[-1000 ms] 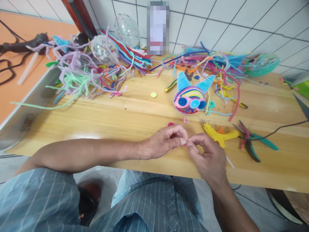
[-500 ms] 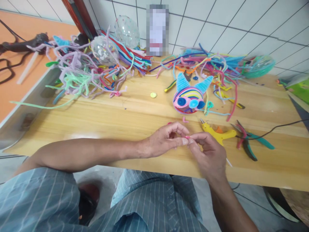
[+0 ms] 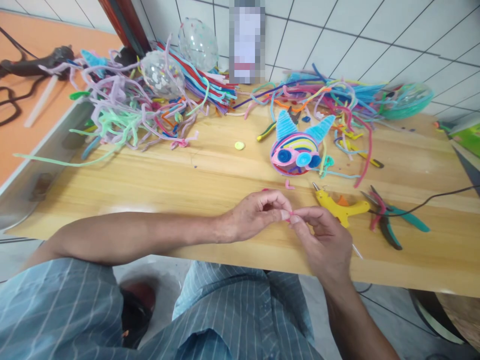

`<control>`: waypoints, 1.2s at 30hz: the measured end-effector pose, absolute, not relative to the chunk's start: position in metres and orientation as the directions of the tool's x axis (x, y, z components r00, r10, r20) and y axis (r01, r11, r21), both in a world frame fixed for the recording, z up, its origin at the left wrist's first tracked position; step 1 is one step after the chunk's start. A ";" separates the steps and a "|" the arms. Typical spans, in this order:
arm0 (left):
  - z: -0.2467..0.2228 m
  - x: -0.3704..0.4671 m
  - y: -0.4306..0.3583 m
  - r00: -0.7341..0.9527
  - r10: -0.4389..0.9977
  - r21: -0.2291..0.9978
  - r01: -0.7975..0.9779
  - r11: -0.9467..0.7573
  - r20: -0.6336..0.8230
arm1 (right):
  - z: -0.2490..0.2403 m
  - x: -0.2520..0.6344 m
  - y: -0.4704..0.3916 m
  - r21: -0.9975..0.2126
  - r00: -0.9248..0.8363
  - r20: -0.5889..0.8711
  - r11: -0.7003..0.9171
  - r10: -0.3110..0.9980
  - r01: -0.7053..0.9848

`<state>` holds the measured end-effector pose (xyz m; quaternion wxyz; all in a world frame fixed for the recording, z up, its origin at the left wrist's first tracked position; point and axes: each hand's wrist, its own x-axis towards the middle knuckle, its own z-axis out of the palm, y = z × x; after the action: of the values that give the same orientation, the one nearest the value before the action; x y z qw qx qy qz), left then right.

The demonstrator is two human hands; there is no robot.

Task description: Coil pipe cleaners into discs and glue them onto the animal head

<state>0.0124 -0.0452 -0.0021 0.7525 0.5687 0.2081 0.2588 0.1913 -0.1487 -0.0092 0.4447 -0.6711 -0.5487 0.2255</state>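
My left hand (image 3: pixel 262 212) and my right hand (image 3: pixel 324 240) meet fingertip to fingertip above the front of the table. Between them they pinch a small pink pipe cleaner piece (image 3: pixel 290 215), mostly hidden by the fingers. Beyond the hands sits a pipe-cleaner animal head (image 3: pixel 296 150) with light-blue ears, striped top and blue disc eyes. A short bent pink piece (image 3: pixel 289 184) lies just in front of it. A bit of deeper pink shows behind my left hand. Right of my right hand lies a yellow glue gun (image 3: pixel 343 206).
Pliers with teal handles (image 3: pixel 407 218) lie at the right, a pink piece across them. Tangled pipe cleaners (image 3: pixel 120 110) fill the back left, with more bundles (image 3: pixel 337 92) at the back right. A yellow disc (image 3: pixel 239 145) lies mid-table. A phone (image 3: pixel 246 42) leans on the tiled wall.
The hands stay together, with the fingertips shifted very slightly around the pink piece. The whole view has moved a little; the things on the table lie as before.
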 end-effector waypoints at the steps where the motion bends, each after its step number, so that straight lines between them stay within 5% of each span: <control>1: -0.003 0.013 -0.045 0.780 0.625 0.963 -0.153 0.223 -0.021 | -0.009 0.191 -0.148 -0.845 0.304 0.193 0.000 0.933 0.535; 8: -0.012 0.016 -0.046 0.763 0.634 0.943 -0.106 0.314 -0.126 | -0.010 0.177 -0.141 -0.917 0.431 0.218 0.032 0.876 0.399; 12: -0.009 0.016 -0.046 0.769 0.610 0.921 -0.074 0.384 -0.193 | -0.002 0.188 -0.146 -0.867 0.363 0.228 0.018 0.904 0.498; 14: -0.007 0.016 -0.046 0.770 0.602 0.902 -0.084 0.423 -0.211 | 0.006 0.212 -0.150 -0.738 0.312 0.291 0.004 0.904 0.675; 17: -0.006 0.016 -0.045 0.773 0.595 0.888 -0.094 0.450 -0.220 | 0.014 0.266 -0.150 -0.318 0.072 0.444 0.081 0.893 0.945; 19: -0.006 0.017 -0.044 0.765 0.607 0.887 -0.107 0.448 -0.214 | 0.012 0.303 -0.147 -0.060 -0.114 0.441 0.156 0.890 0.986; 21: -0.007 0.017 -0.044 0.754 0.622 0.885 -0.120 0.449 -0.213 | 0.005 0.331 -0.143 0.060 -0.246 0.352 0.241 0.903 0.969; 32: -0.013 0.020 -0.038 0.745 0.632 0.865 -0.155 0.477 -0.215 | -0.020 0.349 -0.132 0.082 -0.297 0.193 0.286 0.935 0.955; 36: -0.012 0.021 -0.037 0.748 0.623 0.869 -0.131 0.477 -0.229 | -0.009 0.357 -0.140 -0.115 -0.273 0.246 0.307 0.930 0.945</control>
<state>0.0210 -0.0369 -0.0115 0.8159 0.4564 0.2697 0.2309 0.3573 -0.1398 -0.0091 0.1344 -0.5879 -0.7972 -0.0272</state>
